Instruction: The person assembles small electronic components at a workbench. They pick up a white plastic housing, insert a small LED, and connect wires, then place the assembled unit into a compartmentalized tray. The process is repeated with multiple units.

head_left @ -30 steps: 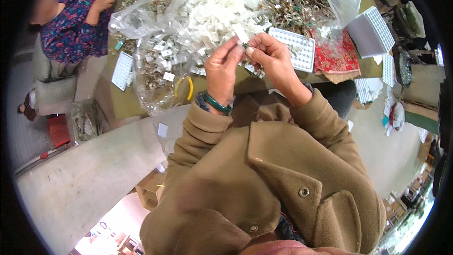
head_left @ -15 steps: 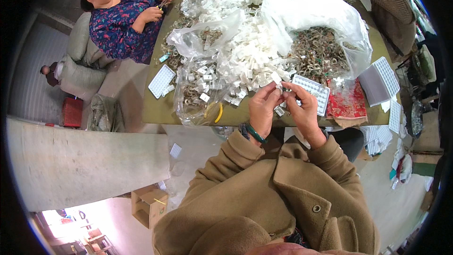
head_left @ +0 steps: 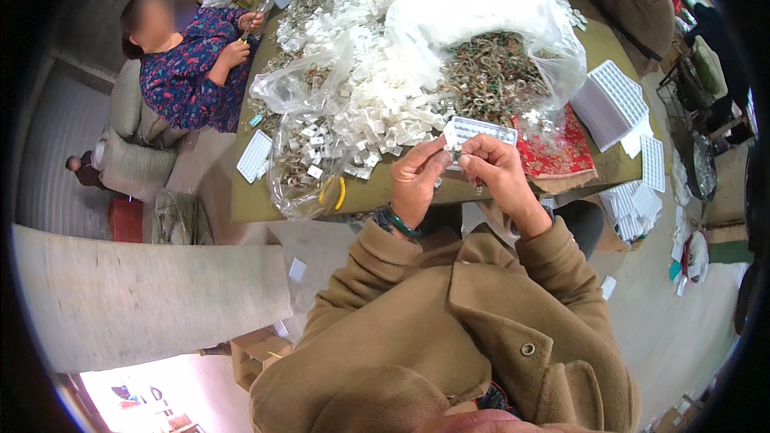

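Note:
My left hand (head_left: 413, 188), with a green bangle at its wrist, pinches a small white box-like piece (head_left: 451, 137) above the table's near edge. Close beside it, my right hand (head_left: 499, 175) has thumb and forefinger pressed together at the lower end of that piece. A small dark bit shows between the fingertips, too small to name. Something thin and beaded hangs under the right fingers. Just beyond my hands lies a white tray with round pockets (head_left: 485, 130). A heap of similar white pieces (head_left: 381, 108) spreads farther off.
Tangled brownish ring-like pieces (head_left: 493, 76) spill from a clear plastic bag (head_left: 561, 40). Yellow-handled pliers (head_left: 340, 192) lie near the front edge. A red patterned cloth (head_left: 553, 152) and stacked pocketed trays (head_left: 605, 108) are at right. Across the left side, a person (head_left: 192, 72) holds a tool.
My view has shifted, so the table appears farther left. Both hands stay together at chest front; the white piece now stands more upright above the fingertips. The person at left keeps holding the tool.

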Motion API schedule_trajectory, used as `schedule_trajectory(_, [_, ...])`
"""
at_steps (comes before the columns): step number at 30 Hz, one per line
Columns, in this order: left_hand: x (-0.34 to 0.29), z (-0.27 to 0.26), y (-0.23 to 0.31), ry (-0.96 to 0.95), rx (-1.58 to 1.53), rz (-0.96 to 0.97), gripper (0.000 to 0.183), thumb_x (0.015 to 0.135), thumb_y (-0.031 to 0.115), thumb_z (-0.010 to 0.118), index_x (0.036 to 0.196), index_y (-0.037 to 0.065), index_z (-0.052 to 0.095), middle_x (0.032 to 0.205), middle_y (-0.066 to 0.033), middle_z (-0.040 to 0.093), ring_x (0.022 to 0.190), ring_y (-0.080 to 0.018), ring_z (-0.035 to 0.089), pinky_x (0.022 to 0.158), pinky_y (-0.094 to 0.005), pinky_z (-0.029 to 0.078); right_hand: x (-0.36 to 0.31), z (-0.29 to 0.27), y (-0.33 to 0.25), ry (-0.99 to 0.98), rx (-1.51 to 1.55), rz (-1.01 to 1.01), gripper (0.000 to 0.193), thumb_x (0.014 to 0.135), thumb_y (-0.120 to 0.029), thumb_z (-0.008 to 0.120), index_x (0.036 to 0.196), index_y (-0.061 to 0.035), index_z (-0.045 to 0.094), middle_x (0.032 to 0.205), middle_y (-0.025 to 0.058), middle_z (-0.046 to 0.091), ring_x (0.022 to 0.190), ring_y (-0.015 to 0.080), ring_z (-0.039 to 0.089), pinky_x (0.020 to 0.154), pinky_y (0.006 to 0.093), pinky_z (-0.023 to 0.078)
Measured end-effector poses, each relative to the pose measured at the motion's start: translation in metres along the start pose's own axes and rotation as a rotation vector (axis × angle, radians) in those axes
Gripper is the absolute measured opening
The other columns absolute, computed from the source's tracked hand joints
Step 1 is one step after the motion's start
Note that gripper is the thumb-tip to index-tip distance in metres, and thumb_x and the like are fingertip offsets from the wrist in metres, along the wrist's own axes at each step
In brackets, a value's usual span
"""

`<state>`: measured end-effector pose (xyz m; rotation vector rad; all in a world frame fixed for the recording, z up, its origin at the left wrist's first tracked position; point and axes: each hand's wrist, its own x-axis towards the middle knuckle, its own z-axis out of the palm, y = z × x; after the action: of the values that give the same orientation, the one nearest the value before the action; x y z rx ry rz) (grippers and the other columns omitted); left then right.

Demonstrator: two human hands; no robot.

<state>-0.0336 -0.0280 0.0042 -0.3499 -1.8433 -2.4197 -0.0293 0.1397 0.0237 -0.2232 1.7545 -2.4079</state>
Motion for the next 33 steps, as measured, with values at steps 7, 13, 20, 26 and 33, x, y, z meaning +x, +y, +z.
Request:
schedule_trajectory(7, [-0.004,0.013,-0.003,0.007,0.257,0.049,0.028,0.093,-0.001,0.06,0.121,0.0,0.065,0.099,-0.0026,0.065,0.087,-0.0089,0.059,0.078,-0.0232,0.049,-0.006,0.002,0.005,0.085,0.014,-0.022,0.004,0.088,-0.006,0.064,0.087,-0.0028,0.062,0.068,-0.0036,0.057,0.058,0.0035,0.05,0.052,0.0195,0.039])
schedule_trajectory(13, [-0.008,0.012,-0.002,-0.028,-0.02,-0.242,0.031,0.094,0.006,0.061,0.123,-0.005,0.059,0.108,-0.0092,0.067,0.09,-0.0128,0.066,0.081,-0.0263,0.055,-0.01,-0.006,0.01,0.064,0.027,-0.003,0.004,0.089,-0.007,0.062,0.088,-0.0035,0.061,0.071,-0.0029,0.058,0.06,0.0043,0.051,0.053,0.0205,0.04])
schedule_trajectory(20, [-0.005,0.01,0.003,-0.014,-0.2,-0.369,0.033,0.093,0.006,0.062,0.124,-0.003,0.059,0.109,-0.0081,0.066,0.088,-0.0131,0.066,0.079,-0.0252,0.056,-0.008,-0.015,0.011,-0.059,0.346,0.11,0.003,0.092,-0.01,0.058,0.091,-0.0067,0.058,0.075,-0.0024,0.058,0.063,0.0058,0.052,0.057,0.0211,0.041])
schedule_trajectory(26, [-0.002,0.013,0.013,0.01,-0.074,-0.372,0.037,0.093,0.006,0.062,0.128,-0.003,0.055,0.109,-0.0073,0.066,0.09,-0.0112,0.064,0.081,-0.0253,0.055,-0.006,-0.011,0.017,-0.032,0.42,0.175,0.003,0.093,-0.01,0.058,0.093,-0.0078,0.057,0.074,-0.0031,0.056,0.064,0.0067,0.052,0.059,0.0217,0.041])
schedule_trajectory(33, [-0.001,0.01,0.005,-0.026,-0.277,-0.445,0.034,0.092,0.003,0.062,0.125,-0.001,0.057,0.104,-0.0064,0.067,0.09,-0.0139,0.067,0.08,-0.0253,0.057,-0.006,-0.019,0.027,-0.066,0.655,0.19,0.002,0.094,-0.011,0.059,0.094,-0.0088,0.059,0.081,-0.0025,0.059,0.068,0.0068,0.055,0.062,0.0228,0.045])
